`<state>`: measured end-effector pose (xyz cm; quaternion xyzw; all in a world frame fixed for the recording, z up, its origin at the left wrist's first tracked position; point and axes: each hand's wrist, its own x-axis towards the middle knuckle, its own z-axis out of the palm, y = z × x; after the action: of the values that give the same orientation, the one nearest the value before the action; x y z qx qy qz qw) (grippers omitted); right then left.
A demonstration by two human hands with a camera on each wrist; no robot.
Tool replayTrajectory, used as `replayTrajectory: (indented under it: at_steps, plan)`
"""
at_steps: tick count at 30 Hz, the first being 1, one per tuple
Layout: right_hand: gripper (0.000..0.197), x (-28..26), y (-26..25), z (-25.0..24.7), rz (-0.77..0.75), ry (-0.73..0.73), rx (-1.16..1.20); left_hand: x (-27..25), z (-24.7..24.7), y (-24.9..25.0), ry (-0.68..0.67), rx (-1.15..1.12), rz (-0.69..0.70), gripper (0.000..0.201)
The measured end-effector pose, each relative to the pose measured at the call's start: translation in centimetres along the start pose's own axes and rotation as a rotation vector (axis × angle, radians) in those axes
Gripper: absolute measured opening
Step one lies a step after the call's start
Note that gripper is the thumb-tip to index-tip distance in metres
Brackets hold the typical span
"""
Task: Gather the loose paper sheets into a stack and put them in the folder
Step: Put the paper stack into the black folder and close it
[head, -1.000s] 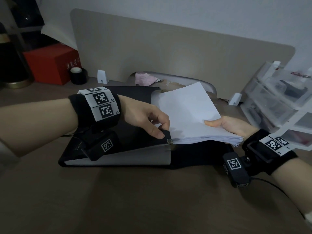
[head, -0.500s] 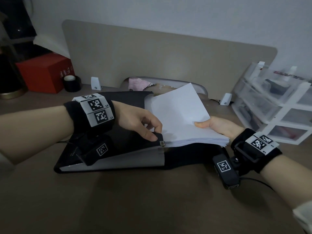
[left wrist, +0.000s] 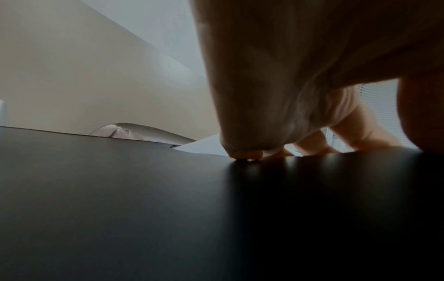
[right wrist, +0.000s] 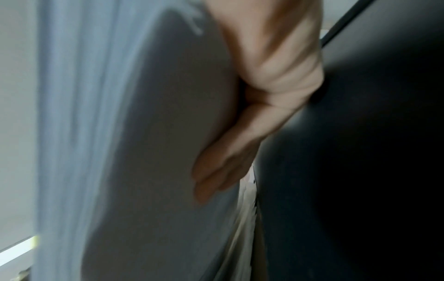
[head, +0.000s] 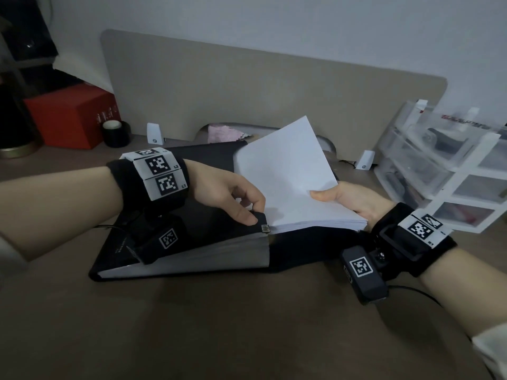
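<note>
A dim room, a brown worktop (head: 192, 325) backed by a beige divider panel (head: 260, 91) against a pale wall. At the far left stand a red box (head: 71, 116) and a roll of black tape (head: 115, 133); at the right edge sits a clear plastic drawer unit (head: 450, 165). A scrap of pink cloth (head: 223, 133) shows through the panel's cut-out.

In the middle lies a black folder (head: 197, 223), its cover raised at the right edge. The left hand (head: 227, 196) grips that raised edge, thumb on top and fingers curled round it, just by a small metal clasp (head: 265, 229). The stack of white paper (head: 290, 182) sits at the folder's opening, its left edge against the lifted cover and its far corner tilted upward. The right hand (head: 354, 198) holds the stack at its right side, thumb on the top sheet and fingers (right wrist: 216, 171) flat beneath; the right wrist view is blurred. Both wrists wear black bands with printed markers.
</note>
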<state>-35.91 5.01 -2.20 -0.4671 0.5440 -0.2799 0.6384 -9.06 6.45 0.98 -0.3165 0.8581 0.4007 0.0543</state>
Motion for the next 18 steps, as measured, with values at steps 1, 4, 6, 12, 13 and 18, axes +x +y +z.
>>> replayTrajectory:
  at_steps: [1, 4, 6, 12, 13, 18]
  plan:
    - [0.021, 0.1, 0.0, 0.3, 0.002, 0.002, -0.008, 0.0, 0.0, 0.1, 0.013, -0.007, 0.001, 0.012]
    - [0.030, 0.8, 0.6, 1.0, 0.031, -0.006, -0.031, 0.2, 0.0, 0.5, 0.048, -0.016, 0.008, 0.016]
    - [0.037, 1.2, 0.8, 1.3, 0.061, -0.025, -0.050, 0.2, 0.1, 0.4, 0.053, 0.003, 0.000, 0.021]
    - [0.035, 1.6, 0.6, 1.6, 0.041, -0.030, -0.024, 0.4, 0.2, 0.2, 0.040, -0.016, -0.004, 0.019]
    - [0.033, 1.8, 0.6, 2.0, 0.034, -0.038, -0.019, 0.5, 0.1, 0.1, 0.039, -0.020, 0.003, 0.021]
    - [0.034, 2.5, 1.2, 3.6, 0.012, -0.069, -0.010, 0.9, 0.4, 0.3, -0.013, -0.031, 0.015, 0.019]
